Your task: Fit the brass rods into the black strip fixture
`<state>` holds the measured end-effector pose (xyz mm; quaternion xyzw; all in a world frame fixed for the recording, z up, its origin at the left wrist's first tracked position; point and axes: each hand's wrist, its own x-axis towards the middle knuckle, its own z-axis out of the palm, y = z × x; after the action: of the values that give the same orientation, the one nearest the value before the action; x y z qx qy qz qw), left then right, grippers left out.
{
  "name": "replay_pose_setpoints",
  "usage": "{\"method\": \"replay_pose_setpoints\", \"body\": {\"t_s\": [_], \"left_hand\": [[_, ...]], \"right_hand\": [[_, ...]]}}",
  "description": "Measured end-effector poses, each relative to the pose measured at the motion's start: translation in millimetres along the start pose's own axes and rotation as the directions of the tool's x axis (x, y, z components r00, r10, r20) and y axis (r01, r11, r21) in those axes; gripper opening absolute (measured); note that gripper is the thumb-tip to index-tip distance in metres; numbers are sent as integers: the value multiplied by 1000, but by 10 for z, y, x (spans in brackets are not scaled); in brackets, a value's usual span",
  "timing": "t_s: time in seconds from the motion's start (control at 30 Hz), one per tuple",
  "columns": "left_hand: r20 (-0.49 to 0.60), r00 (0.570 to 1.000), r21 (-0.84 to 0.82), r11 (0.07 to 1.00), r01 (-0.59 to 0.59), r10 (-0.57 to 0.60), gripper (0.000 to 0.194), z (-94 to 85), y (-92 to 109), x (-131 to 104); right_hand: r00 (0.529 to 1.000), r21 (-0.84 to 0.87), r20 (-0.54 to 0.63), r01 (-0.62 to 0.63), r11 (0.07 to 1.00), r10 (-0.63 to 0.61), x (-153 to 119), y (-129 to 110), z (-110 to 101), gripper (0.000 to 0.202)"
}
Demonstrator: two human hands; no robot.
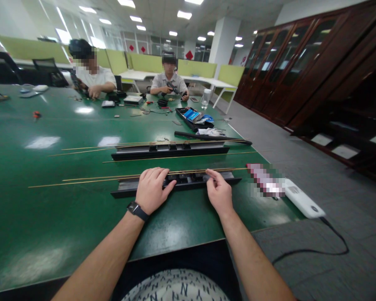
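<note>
A black channel-shaped rail (188, 185) lies on the green table in front of me, with thin golden rods (90, 179) running lengthwise over it and past both its ends. My left hand (153, 188) rests on the rods and the rail left of its middle, fingers spread, thumb apart. Near the rail's right part is my right hand (218, 190), its index finger stretched along the rods and the other fingers curled; whether it pinches anything is too small to tell. Behind, a second black rail (172, 151) carries more rods, and a single rod lies between the rails.
A pink-red phone-like object (265, 179) and a white device (303, 198) with a black cable lie at the right edge. Beyond the rails are a black bar (213, 138) and a black tray (194, 121). Two people sit across the table (65, 217).
</note>
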<state>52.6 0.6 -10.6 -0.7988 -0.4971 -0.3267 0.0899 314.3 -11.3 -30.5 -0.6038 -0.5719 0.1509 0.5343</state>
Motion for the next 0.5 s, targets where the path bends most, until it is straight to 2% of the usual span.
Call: {"method": "replay_pose_setpoints", "body": {"t_s": [0.5], "left_hand": [[-1, 1000, 9, 1000, -2, 2, 39, -1, -1, -7]], "right_hand": [[998, -23, -62, -22, 1000, 20, 8, 17, -6, 39]]}}
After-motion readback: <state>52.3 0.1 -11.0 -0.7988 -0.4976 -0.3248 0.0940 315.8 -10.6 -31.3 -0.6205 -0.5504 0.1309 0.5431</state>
